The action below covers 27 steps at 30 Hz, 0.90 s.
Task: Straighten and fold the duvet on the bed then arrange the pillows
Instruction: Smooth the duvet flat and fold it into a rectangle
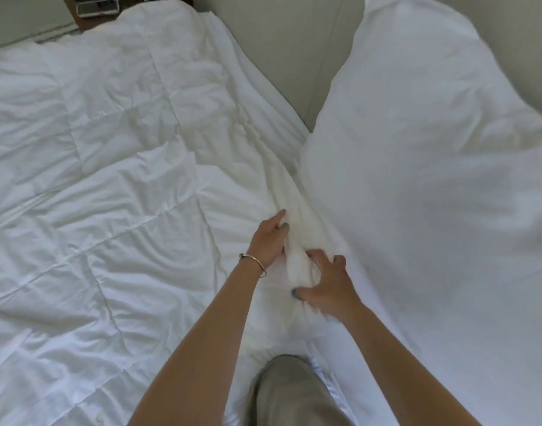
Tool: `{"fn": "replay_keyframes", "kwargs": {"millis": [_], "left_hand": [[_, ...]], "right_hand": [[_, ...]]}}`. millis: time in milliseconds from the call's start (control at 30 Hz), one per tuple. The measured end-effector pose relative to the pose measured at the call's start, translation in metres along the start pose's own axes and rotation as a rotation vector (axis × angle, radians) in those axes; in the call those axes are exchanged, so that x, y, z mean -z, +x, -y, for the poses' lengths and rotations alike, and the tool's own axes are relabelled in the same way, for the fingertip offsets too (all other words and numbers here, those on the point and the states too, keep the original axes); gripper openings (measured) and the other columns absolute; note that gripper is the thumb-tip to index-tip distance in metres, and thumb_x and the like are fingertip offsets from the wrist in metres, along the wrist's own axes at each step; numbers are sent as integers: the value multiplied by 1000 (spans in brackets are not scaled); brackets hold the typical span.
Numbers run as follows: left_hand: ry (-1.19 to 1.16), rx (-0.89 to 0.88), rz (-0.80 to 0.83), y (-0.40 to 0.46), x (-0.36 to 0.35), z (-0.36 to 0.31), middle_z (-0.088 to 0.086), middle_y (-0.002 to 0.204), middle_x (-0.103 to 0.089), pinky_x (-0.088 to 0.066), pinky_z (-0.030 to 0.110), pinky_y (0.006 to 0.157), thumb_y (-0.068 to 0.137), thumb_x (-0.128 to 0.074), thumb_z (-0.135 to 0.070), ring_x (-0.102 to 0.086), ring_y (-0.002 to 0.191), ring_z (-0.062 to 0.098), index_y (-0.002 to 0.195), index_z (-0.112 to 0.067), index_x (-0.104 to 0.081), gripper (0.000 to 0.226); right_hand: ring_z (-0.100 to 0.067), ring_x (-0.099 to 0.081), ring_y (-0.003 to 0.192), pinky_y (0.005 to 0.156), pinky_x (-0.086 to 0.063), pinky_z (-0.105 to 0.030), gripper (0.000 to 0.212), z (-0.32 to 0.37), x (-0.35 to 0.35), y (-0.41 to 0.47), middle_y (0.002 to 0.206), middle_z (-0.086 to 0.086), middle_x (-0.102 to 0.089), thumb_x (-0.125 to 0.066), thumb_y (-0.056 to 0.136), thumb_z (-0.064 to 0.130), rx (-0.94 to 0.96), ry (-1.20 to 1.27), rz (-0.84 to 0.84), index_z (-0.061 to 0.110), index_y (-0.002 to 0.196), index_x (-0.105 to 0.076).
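A white quilted duvet [103, 186] lies spread and wrinkled over the left and middle of the bed. A large white pillow [426, 167] rests on the right, leaning toward the headboard. Between them runs a bunched ridge of white fabric [294, 198]. My left hand [268, 241], with a bracelet at the wrist, grips the near end of that ridge from the left. My right hand [326, 285] grips the same bunch from the right, fingers curled into it, its motion blurred.
A padded beige headboard [282, 56] stands at the top centre beside the pillow. A dark bedside table [94, 10] with small objects shows at the top left. My knee in grey-beige trousers [291, 392] rests on the bed's near edge.
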State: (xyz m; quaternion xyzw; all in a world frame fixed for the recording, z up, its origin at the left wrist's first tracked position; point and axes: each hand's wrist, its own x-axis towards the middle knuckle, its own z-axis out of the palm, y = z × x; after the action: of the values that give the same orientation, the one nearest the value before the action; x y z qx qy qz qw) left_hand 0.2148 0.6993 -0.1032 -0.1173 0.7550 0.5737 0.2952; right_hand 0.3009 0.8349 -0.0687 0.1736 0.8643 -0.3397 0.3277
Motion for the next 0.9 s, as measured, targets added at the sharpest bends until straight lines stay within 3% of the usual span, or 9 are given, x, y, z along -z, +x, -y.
{"fn": "replay_keyframes", "kwargs": {"millis": [100,233,333,433,533,633,700,767,900], "left_hand": [[301,-8,-228,15,0,-18,8,129,-40,-38,34,99,93,-51,-46,-42,120,25,148,-26,-34,61],[742,153,-321,70,-25,-61,11,136,-30,-36,43,87,84,-53,-54,-30,124,34,141,-21,-32,69],[813,378,-329,116,-34,-77,17,152,-7,-36,59,94,81,-62,-51,-16,134,43,148,-25,-14,87],[742,460,-421,131,-16,-59,16,145,-14,-42,48,82,79,-67,-34,-29,121,39,144,-34,-11,86],[405,304,-402,121,16,-19,12,133,-39,-49,39,79,87,-59,-29,-52,109,34,149,-44,-5,84],[78,-1,-432,92,44,-3,-6,133,-53,-55,33,80,85,-58,-22,-64,95,27,148,-49,-16,81],[-3,-196,-439,86,46,-16,-24,139,-46,-54,45,89,80,-59,-16,-62,110,29,143,-55,-23,83],[-108,-378,-407,85,33,-45,-45,131,-38,-50,48,98,77,-59,-7,-53,127,19,141,-53,-31,84],[-143,-536,-396,98,1,-84,-29,140,-40,-32,9,104,78,-57,3,-36,132,-7,145,-35,-36,80]], "right_hand": [[-23,-58,105,91,-52,-41,59,-9,-14,1,125,1,-52,-62,84,26,38,106,-34,49,133,-38],[-12,-44,126,107,-30,-21,57,-22,-15,-5,130,13,-45,-51,94,15,103,105,41,44,141,-37],[0,-34,133,110,-15,-10,56,-29,-14,1,137,20,-39,-51,94,12,232,64,-21,50,132,-37],[29,-24,122,100,-11,5,59,-35,-8,10,131,28,-36,-52,89,4,326,172,-95,52,122,-44],[29,-16,125,92,-13,10,71,-40,-4,12,137,18,-38,-45,89,-8,289,258,-11,54,125,-45],[9,-44,123,91,-28,5,93,-43,2,14,131,7,-47,-46,84,-15,323,296,-27,71,118,-46],[-1,-59,103,84,-42,-5,91,-48,14,8,116,14,-50,-48,77,-5,370,208,-147,77,116,-41],[-9,-62,98,87,-50,-21,81,-57,34,-3,111,16,-50,-44,68,15,428,67,-346,65,131,-37],[-13,-61,69,60,-49,-18,75,-64,48,-13,103,12,-46,-34,64,27,384,-243,-584,44,137,-37]]}}
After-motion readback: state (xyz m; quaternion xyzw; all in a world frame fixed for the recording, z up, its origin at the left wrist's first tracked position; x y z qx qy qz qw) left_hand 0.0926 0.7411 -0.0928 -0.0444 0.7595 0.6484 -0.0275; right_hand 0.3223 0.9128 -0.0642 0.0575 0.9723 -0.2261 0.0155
